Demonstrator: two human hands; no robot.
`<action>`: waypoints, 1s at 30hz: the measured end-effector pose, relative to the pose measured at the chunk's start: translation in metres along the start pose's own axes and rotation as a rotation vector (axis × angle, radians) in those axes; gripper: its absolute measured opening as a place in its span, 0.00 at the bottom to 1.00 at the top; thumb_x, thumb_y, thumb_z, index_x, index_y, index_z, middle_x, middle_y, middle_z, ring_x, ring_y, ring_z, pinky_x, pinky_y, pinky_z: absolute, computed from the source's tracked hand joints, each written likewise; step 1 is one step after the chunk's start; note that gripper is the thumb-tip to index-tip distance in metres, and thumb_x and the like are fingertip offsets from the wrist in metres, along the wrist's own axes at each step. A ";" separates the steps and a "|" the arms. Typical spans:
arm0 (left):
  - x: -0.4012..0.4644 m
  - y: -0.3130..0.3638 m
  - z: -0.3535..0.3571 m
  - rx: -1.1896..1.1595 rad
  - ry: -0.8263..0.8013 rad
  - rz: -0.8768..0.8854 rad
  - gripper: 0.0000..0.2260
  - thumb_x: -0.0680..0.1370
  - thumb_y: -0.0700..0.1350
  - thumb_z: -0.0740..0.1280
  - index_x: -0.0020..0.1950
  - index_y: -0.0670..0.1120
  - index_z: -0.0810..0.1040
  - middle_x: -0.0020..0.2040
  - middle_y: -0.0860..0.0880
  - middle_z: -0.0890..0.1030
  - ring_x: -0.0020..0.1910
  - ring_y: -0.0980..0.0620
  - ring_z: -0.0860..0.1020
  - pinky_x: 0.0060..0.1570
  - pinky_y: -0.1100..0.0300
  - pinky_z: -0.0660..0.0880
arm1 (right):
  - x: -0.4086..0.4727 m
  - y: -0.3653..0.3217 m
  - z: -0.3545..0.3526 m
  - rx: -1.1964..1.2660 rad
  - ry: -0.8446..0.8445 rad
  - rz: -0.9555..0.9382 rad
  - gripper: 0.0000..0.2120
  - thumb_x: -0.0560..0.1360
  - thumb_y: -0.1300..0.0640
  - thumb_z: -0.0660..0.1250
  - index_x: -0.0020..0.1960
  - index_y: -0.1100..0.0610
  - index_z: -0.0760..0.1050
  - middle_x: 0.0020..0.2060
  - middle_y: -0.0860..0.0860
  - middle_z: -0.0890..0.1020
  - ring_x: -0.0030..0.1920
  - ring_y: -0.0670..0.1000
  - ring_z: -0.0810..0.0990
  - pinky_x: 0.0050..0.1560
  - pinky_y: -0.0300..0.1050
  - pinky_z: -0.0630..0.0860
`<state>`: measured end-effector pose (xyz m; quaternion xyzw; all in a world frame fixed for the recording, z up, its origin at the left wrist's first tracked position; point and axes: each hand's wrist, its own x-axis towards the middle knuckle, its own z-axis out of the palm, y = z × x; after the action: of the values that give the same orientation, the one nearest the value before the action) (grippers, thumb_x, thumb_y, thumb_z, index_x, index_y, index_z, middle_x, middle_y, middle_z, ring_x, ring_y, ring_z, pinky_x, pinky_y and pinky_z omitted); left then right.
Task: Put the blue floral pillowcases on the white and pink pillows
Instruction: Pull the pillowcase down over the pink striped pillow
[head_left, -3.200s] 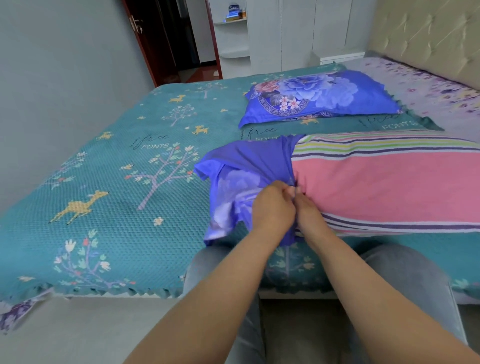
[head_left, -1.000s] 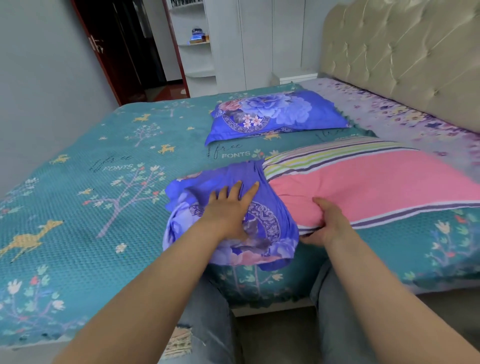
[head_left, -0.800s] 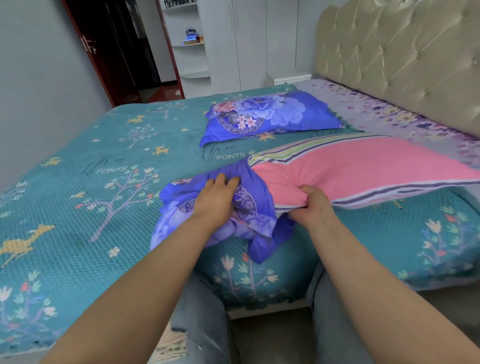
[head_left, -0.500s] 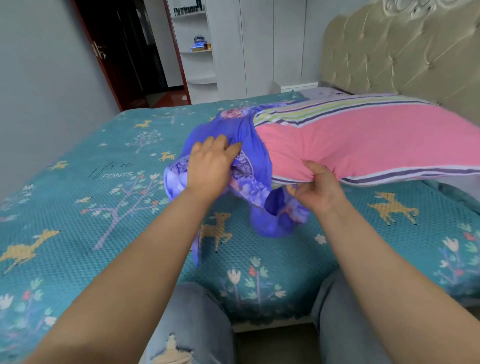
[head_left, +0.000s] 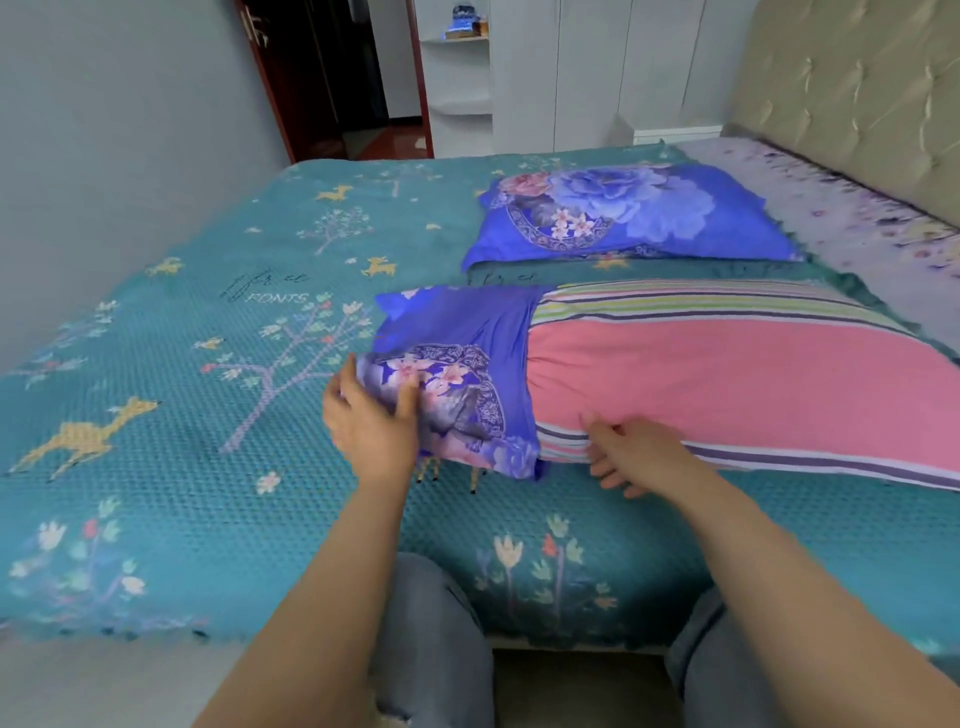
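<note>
Bedspread (head_left: 156, 364), teal, bears the legible word "FONTS" beneath an unreadable script line. Left hand (head_left: 371, 428) pinches the bunched closed end of the blue floral pillowcase (head_left: 457, 384). Half a second ago the pink striped pillow (head_left: 727, 384) was held aloft; it now lies on the bed, only its left end sheathed. Right hand (head_left: 631, 454) has released its grip and rests loose-fingered against the pillow's near edge. Judgement: sleeve must yet be drawn rightward. Second pillow (head_left: 623, 213), behind, is fully cased.
</note>
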<state>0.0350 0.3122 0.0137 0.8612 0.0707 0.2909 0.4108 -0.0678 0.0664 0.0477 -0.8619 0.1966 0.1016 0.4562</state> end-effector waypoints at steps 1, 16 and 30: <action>-0.001 -0.012 0.001 -0.075 -0.040 -0.128 0.39 0.69 0.56 0.74 0.72 0.39 0.64 0.67 0.37 0.69 0.66 0.39 0.67 0.66 0.50 0.61 | -0.001 0.000 0.008 -0.090 -0.027 -0.092 0.24 0.75 0.36 0.57 0.41 0.56 0.77 0.36 0.51 0.82 0.38 0.50 0.81 0.40 0.43 0.74; 0.004 -0.016 -0.013 0.022 -0.254 0.376 0.19 0.71 0.34 0.63 0.61 0.45 0.74 0.52 0.45 0.76 0.52 0.43 0.74 0.46 0.55 0.70 | 0.010 0.004 0.071 0.233 0.860 -0.330 0.14 0.77 0.50 0.61 0.38 0.57 0.64 0.36 0.55 0.70 0.37 0.51 0.64 0.37 0.44 0.56; -0.001 -0.010 -0.044 -0.185 0.153 0.274 0.17 0.72 0.37 0.56 0.57 0.40 0.76 0.55 0.42 0.76 0.57 0.46 0.72 0.60 0.56 0.67 | -0.017 -0.064 0.086 -0.030 0.759 -0.802 0.05 0.74 0.50 0.63 0.45 0.51 0.73 0.42 0.45 0.77 0.44 0.51 0.76 0.46 0.49 0.72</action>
<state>0.0108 0.3477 0.0273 0.7968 -0.0432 0.4139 0.4381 -0.0547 0.1739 0.0529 -0.8517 0.0021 -0.3954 0.3438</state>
